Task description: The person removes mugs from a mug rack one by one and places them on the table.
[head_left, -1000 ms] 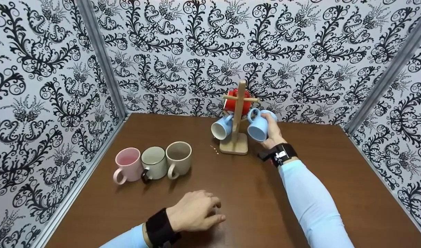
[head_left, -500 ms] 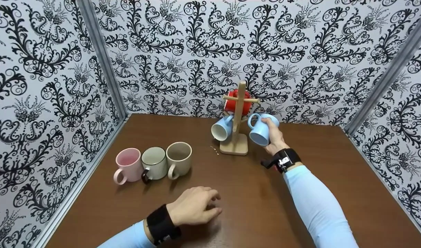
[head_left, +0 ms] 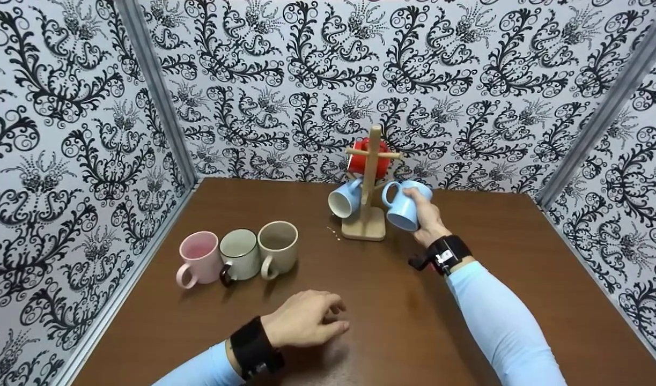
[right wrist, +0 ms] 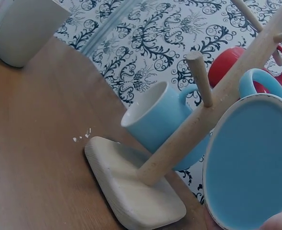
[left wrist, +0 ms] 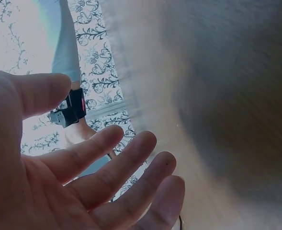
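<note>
My right hand (head_left: 425,214) grips a light blue mug (head_left: 404,208) just right of the wooden mug tree (head_left: 369,182). The mug is tilted, its handle towards the post; whether that handle touches a peg I cannot tell. In the right wrist view, a round blue end of this mug (right wrist: 251,163) fills the lower right. Another light blue mug (head_left: 344,200), white inside, hangs on the tree's left side. Behind the post hangs a red mug (head_left: 380,163). Low over the table's near part, my left hand (head_left: 306,320) holds nothing, its fingers loosely bent.
On the left of the brown table (head_left: 370,300), a pink mug (head_left: 201,260), a pale mug with a black handle (head_left: 241,254) and a beige mug (head_left: 279,249) stand upright in a row. Small pale bits (head_left: 336,234) lie by the tree's base. Patterned walls (head_left: 317,80) enclose the table.
My right hand has come slightly down and towards me with the blue mug, which has changed its tilt. The left hand has barely shifted. The hanging mugs and the row stay put.
</note>
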### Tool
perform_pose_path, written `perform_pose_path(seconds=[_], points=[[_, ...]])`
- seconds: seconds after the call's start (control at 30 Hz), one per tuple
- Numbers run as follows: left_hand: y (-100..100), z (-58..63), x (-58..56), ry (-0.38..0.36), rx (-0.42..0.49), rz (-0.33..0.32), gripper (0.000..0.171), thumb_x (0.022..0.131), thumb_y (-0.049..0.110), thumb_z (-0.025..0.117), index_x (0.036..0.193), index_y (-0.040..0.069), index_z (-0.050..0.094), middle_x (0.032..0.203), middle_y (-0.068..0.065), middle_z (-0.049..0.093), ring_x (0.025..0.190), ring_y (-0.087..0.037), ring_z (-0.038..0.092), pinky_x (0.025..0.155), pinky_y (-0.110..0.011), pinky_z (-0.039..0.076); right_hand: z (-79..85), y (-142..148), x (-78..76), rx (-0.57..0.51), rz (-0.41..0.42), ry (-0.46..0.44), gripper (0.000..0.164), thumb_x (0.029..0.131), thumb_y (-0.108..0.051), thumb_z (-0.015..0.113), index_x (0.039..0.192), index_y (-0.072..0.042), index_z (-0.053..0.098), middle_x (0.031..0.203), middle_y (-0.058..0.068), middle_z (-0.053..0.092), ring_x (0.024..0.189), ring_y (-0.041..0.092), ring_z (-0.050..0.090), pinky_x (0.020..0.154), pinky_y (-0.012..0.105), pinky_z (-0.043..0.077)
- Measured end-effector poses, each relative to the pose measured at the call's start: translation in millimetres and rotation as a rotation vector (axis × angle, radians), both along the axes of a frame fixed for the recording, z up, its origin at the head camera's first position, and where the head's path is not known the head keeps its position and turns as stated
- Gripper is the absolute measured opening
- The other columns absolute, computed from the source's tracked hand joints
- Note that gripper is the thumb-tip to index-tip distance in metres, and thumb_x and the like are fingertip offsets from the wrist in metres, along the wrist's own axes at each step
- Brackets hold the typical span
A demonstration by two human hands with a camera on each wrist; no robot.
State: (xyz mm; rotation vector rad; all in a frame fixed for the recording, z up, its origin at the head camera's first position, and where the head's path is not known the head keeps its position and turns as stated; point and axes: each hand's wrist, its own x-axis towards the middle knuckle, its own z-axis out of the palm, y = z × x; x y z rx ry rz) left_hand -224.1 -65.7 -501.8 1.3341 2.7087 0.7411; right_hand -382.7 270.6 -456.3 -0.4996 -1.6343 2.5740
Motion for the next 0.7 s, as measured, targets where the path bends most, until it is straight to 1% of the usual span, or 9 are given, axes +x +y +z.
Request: perform_pose_path(seconds=[0.23, 0.37, 0.5, 0.6, 0.7], points=[[1, 0.1, -3.0, -0.065, 0.044, 0.008, 0.041, 0.099, 0.05, 0.067, 0.118, 0.015, 0.075, 0.103, 0.004, 0.078, 0.09, -0.01, 0.074, 0.078, -0.029, 0.057, 1.5, -1, 5.8, 0.023, 0.02, 0.027, 0.052, 0.091, -0.03, 0.08, 0.127, -0.004, 0.053, 0.101, 0.008, 0.071, 0.087, 0.022, 0.073, 0.08, 0.036, 0.063], [1, -1.2, -5.3, -0.077, 0.057, 0.016, 0.042, 0.099, 0.05, 0.067, 0.119, 0.014, 0.074, 0.103, 0.003, 0.078, 0.091, -0.009, 0.074, 0.078, -0.028, 0.057, 2.0, -3, 9.0, 0.04, 0.03, 0.046, 0.05, 0.092, -0.029, 0.078, 0.127, -0.003, 0.052, 0.101, 0.008, 0.071, 0.087, 0.023, 0.073, 0.08, 0.037, 0.063], [2, -3.9, -7.4, -0.101, 0.068, 0.025, 0.042, 0.099, 0.05, 0.067, 0.121, 0.015, 0.074, 0.103, 0.006, 0.077, 0.09, -0.006, 0.073, 0.078, -0.026, 0.057, 1.5, -7, 12.2, 0.066, 0.021, 0.049, 0.049, 0.092, -0.029, 0.077, 0.126, -0.003, 0.053, 0.098, 0.008, 0.072, 0.086, 0.022, 0.073, 0.078, 0.035, 0.063], [3, -5.8, -8.9, -0.12, 0.083, 0.027, 0.042, 0.099, 0.049, 0.067, 0.121, 0.014, 0.074, 0.102, 0.009, 0.076, 0.089, -0.005, 0.073, 0.078, -0.024, 0.056, -0.1, -8, 15.0, 0.084, 0.016, 0.046, 0.051, 0.091, -0.029, 0.077, 0.126, -0.003, 0.053, 0.098, 0.008, 0.072, 0.085, 0.022, 0.073, 0.077, 0.036, 0.063], [4, -6.7, -10.6, -0.137, 0.108, 0.026, 0.04, 0.099, 0.047, 0.068, 0.12, 0.014, 0.074, 0.1, 0.01, 0.076, 0.087, -0.003, 0.072, 0.078, -0.023, 0.056, -1.2, -9, 18.3, 0.097, 0.025, 0.057, 0.055, 0.092, -0.029, 0.078, 0.131, -0.001, 0.051, 0.101, 0.009, 0.072, 0.088, 0.023, 0.074, 0.08, 0.038, 0.063]])
